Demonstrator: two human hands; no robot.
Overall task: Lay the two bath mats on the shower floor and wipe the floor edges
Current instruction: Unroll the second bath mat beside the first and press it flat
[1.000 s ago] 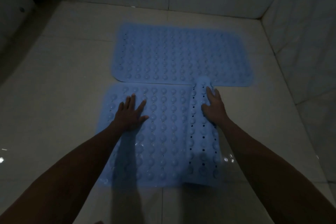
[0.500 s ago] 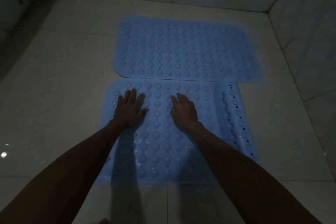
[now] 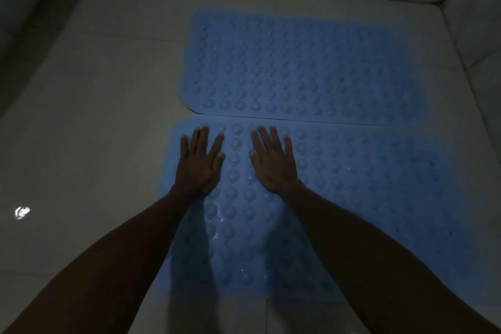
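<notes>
Two blue bath mats with rows of round bumps lie flat on the pale tiled shower floor. The far mat [image 3: 303,68] stretches across the back. The near mat [image 3: 366,184] lies just in front of it, their long edges almost touching. My left hand [image 3: 202,163] presses flat on the near mat's left end, fingers straight and spread. Beside it, my right hand [image 3: 273,163] also lies flat on the near mat with straight fingers. No cloth is in view.
Tiled walls [image 3: 474,22] rise at the back and on the right, meeting in the far right corner. A dark strip runs along the left side [image 3: 24,35]. A bright reflection [image 3: 21,212] glints on the floor tile at the left.
The near mat's rolled right end has unrolled and now lies flat. My right hand moved left from that roll to rest beside my left hand.
</notes>
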